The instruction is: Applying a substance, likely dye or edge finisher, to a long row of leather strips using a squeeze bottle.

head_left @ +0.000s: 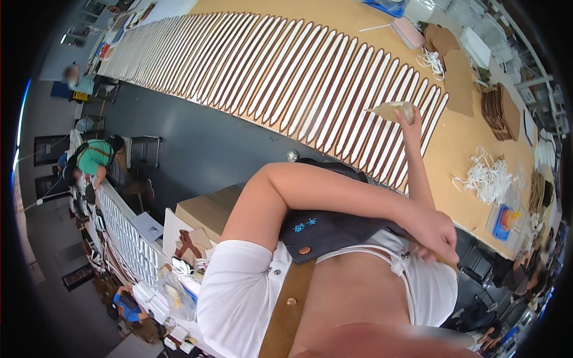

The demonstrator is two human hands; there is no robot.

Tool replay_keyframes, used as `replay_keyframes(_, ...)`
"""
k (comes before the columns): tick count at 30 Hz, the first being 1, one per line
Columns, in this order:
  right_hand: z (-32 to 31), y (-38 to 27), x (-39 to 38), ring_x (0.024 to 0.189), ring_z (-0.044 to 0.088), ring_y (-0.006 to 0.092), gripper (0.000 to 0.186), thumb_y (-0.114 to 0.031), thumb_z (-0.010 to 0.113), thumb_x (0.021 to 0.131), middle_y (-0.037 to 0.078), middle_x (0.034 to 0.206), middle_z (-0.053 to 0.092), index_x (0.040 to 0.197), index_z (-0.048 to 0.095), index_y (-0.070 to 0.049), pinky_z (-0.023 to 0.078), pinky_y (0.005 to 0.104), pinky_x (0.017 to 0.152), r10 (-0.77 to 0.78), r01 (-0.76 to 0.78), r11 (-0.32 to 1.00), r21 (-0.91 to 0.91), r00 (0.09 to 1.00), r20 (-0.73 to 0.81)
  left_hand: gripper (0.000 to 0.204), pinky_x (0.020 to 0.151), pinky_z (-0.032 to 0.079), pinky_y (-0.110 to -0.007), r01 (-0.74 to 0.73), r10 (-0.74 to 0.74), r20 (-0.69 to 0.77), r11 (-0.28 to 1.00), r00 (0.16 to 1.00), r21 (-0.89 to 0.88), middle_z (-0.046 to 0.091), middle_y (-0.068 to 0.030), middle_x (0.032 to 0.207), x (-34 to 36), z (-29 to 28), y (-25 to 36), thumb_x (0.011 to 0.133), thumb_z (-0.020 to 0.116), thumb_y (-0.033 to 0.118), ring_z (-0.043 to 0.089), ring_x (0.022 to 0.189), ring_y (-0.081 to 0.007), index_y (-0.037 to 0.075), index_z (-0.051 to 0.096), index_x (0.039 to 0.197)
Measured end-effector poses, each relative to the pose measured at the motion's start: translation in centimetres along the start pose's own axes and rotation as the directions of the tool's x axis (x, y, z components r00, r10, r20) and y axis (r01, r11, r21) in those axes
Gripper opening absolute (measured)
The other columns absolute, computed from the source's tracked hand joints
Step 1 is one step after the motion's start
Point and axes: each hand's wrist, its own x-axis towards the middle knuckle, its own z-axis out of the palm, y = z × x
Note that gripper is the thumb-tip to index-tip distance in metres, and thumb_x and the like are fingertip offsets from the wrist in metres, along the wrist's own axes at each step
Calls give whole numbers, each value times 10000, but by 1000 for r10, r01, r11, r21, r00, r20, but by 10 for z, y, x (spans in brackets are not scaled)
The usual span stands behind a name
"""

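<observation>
My right hand point(408, 117) is raised over the near end of the table, gripping a pointed squeeze bag point(392, 111) of pale, cloudy material. Its narrow tip points left above the strips. Under it, a long row of narrow brown strips point(310, 89) with white pointed faces lies side by side. Across my chest reaches my left arm, and the left hand point(434, 234) is closed at my right shoulder. Its curled fingers are on the brown strap point(447, 261) of my dark apron point(334, 232); they partly hide it.
The strips run along a wooden table point(444, 173). Tangled white cord point(486, 178), stacked brown pieces point(498, 110) and a blue tray point(506, 222) lie at its right. A cardboard box point(209, 209) stands left of me. Another person in green point(95, 156) bends over a second table.
</observation>
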Motion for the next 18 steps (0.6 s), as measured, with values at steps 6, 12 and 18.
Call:
replay_keyframes(6, 5, -25, -19, 1253, 563, 246, 735, -301, 826, 895, 169, 1345, 587, 1451, 470, 21, 444, 365, 1064, 29, -32, 994, 100, 999, 32, 435, 721, 551, -286, -324, 295, 237, 941, 926, 97, 748, -81, 802, 23, 59, 75, 1016, 604, 384, 718, 771, -144, -14, 745, 909)
replay_keyframes(12, 34, -23, -19, 1225, 580, 253, 736, -335, 818, 903, 171, 1313, 602, 1442, 475, 30, 452, 363, 1055, -25, 12, 997, 82, 988, 154, 369, 815, 539, -313, -424, 380, 210, 875, 901, 233, 740, -120, 940, 5, 66, 80, 1008, 626, 350, 704, 922, -179, 2, 747, 1020)
replay_keyframes(18, 70, -16, -18, 1256, 563, 248, 731, -332, 817, 906, 171, 1345, 582, 1449, 474, 18, 446, 365, 1077, -3, -46, 983, 177, 964, 267, 320, 856, 525, -354, -380, 365, 114, 911, 924, 158, 717, -147, 1124, -35, 62, 75, 997, 660, 312, 671, 1031, -212, 25, 720, 1125)
